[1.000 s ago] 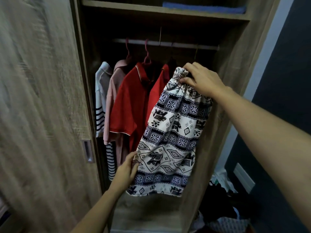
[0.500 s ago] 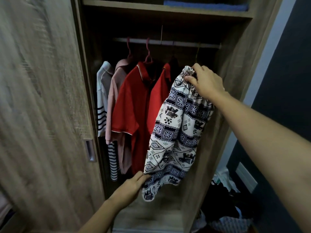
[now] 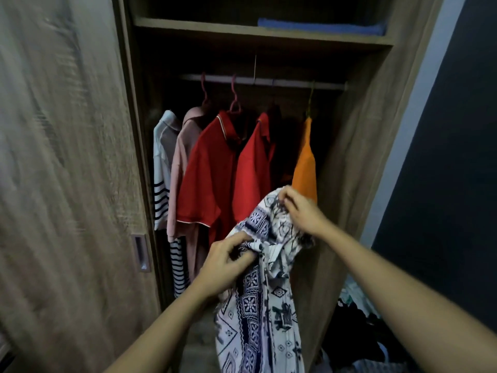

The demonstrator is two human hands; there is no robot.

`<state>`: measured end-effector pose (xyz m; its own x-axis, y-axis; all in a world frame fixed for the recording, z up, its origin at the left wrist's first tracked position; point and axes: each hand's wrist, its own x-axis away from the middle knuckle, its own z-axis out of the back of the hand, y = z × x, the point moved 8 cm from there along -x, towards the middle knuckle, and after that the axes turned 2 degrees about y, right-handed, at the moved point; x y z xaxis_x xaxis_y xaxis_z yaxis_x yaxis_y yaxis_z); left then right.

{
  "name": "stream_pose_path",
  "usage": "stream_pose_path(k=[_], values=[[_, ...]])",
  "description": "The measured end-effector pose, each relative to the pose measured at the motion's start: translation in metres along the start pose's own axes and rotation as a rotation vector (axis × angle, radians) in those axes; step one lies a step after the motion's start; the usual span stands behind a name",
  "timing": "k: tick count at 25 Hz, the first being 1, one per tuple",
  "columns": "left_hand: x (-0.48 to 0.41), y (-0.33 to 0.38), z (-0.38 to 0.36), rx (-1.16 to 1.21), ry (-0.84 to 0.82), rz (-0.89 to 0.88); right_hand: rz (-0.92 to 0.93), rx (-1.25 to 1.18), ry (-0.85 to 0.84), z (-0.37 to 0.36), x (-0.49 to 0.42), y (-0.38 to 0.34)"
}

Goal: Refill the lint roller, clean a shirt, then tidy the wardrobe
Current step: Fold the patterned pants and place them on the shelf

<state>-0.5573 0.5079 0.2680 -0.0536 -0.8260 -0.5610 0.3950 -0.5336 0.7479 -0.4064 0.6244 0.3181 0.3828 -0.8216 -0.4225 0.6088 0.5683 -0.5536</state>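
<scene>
A white shirt with a dark blue elephant pattern (image 3: 258, 305) hangs from both my hands in front of the open wooden wardrobe (image 3: 357, 146). My left hand (image 3: 228, 265) grips its fabric near the collar. My right hand (image 3: 301, 211) pinches the upper edge a little higher and to the right. On the rail (image 3: 263, 81) inside hang a striped white shirt (image 3: 161, 168), a pink shirt (image 3: 185, 162), two red polo shirts (image 3: 209, 170) and an orange garment (image 3: 305, 168). No lint roller is in view.
The sliding door (image 3: 67, 184) with a recessed handle (image 3: 140, 253) covers the wardrobe's left side. A folded blue cloth (image 3: 320, 26) lies on the top shelf. A heap of clothes (image 3: 357, 335) sits on the floor at the lower right, by a dark wall (image 3: 451, 157).
My right hand has brought the patterned shirt down from rail height to chest height. My left hand has risen from the hem and taken hold near the collar. The orange garment is now uncovered.
</scene>
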Motion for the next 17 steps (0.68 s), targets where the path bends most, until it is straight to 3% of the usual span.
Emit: stream_pose_path(k=[5, 11, 17], values=[[-0.012, 0.015, 0.013, 0.069, 0.043, 0.058, -0.007, -0.324, -0.091, -0.031, 0.019, -0.010], [-0.016, 0.017, 0.033, -0.092, 0.313, 0.130, -0.123, -0.761, -0.286, -0.063, 0.046, -0.028], [-0.026, 0.015, 0.043, -0.256, 0.425, 0.192, 0.026, -0.507, -0.287, -0.059, 0.048, -0.040]])
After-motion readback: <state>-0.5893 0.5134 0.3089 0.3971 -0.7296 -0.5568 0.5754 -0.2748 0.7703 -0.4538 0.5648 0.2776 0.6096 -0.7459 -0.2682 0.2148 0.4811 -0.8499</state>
